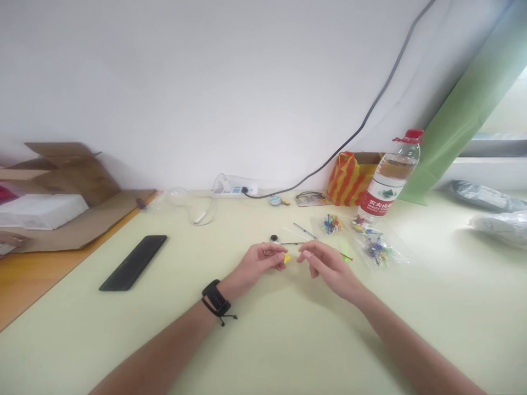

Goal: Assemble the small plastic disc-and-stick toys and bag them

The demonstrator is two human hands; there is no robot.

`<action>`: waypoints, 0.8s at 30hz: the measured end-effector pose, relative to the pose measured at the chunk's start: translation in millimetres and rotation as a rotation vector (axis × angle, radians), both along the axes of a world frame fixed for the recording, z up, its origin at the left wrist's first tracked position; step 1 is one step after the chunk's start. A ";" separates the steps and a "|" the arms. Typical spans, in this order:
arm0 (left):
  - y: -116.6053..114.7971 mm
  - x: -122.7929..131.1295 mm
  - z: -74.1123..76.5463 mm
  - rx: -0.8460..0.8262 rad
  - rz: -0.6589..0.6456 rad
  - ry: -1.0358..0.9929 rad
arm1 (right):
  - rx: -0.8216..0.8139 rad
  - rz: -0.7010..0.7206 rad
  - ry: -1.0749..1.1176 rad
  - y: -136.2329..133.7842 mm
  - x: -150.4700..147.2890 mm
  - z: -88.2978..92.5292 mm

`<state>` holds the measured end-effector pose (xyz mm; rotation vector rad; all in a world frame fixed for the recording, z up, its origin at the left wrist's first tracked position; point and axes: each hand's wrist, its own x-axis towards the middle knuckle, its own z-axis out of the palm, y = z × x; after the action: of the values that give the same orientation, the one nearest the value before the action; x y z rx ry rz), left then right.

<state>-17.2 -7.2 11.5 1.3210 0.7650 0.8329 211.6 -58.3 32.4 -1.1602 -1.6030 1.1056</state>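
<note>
My left hand, with a black watch on its wrist, pinches a small yellow plastic piece between thumb and fingers. Just to the right of the piece, my right hand has its thumb and forefinger close together. Whatever may be between them is too small to make out. Behind the hands lie a small round black-and-white object, a thin dark rod and a blue stick. An orange-red stick with something bright green under it shows beside my right hand.
Clear bags of small coloured pieces lie to the right, before a tilted-looking water bottle and a striped bag. A black slab is at left. Along the wall sits a power strip. Another person's hand shows by a cardboard box.
</note>
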 end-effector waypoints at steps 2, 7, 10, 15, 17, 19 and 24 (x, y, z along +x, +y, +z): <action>0.3 0.0 -0.9 -0.005 0.003 -0.010 | 0.026 -0.007 0.013 0.5 -1.3 -7.0; 0.3 0.4 -0.7 -0.007 0.010 -0.027 | 0.026 -0.065 0.125 0.8 -5.4 -18.4; -0.2 0.9 1.9 0.001 0.024 -0.035 | -0.097 0.074 0.122 0.5 -2.6 -15.2; -1.2 1.9 6.3 -0.006 0.048 -0.035 | -0.210 0.298 0.206 2.0 3.7 -6.0; -1.3 2.3 6.5 -0.011 0.046 -0.032 | -0.219 0.274 0.263 3.2 4.0 -5.1; -1.0 2.3 5.8 -0.011 0.044 -0.035 | -0.220 0.257 0.288 4.2 3.8 -5.8; -0.1 1.3 3.2 -0.004 0.029 -0.041 | -0.222 0.192 0.246 4.7 5.8 -7.7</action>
<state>-15.9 -7.3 14.8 1.2876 0.7546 0.8787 217.4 -53.7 24.7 -0.9780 -1.4475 1.5213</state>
